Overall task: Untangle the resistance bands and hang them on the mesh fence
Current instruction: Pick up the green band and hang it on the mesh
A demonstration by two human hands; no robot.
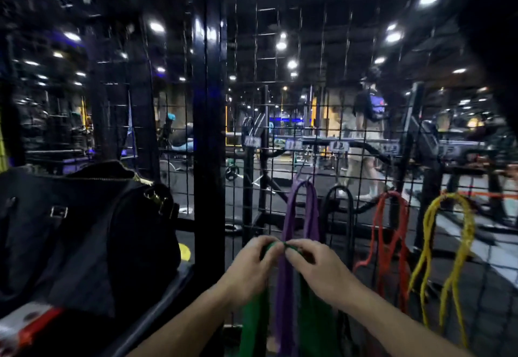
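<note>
fingers: both hands pinch green band top | purple band hangs on mesh fence

Purple band, red band, yellow band hang on mesh fence.

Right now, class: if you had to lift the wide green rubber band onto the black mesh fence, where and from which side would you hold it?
Probably at its top fold, where the left hand and right hand pinch the wide green rubber band. Come from the near side, since the black mesh fence backs it and both strands hang below.
</note>
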